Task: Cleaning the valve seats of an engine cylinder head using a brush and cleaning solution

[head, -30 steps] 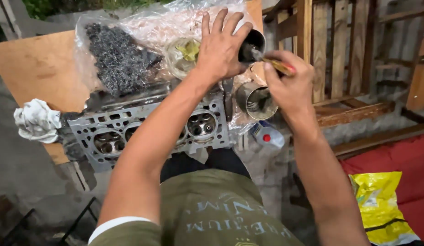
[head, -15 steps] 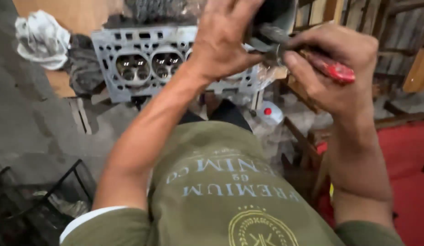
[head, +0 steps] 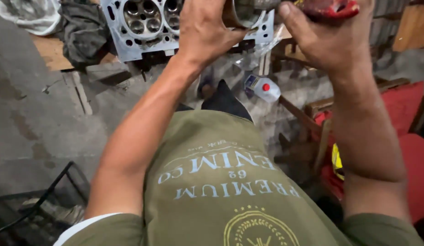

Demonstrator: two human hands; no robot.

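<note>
- The metal cup [head: 241, 11] is cut off by the top edge; the left hand [head: 205, 29] covers its left side.
- The red-handled tool [head: 333, 7] is cropped above the right hand [head: 328, 41]; its working end is unseen.
- The cylinder head [head: 139, 27], left of the cup, loses its upper part to the edge.

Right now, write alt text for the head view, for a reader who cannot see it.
A person's left hand holds a metal cup while the right hand grips a red-handled tool at its mouth. Behind lie a grey cylinder head, a small bottle and a white rag.
</note>
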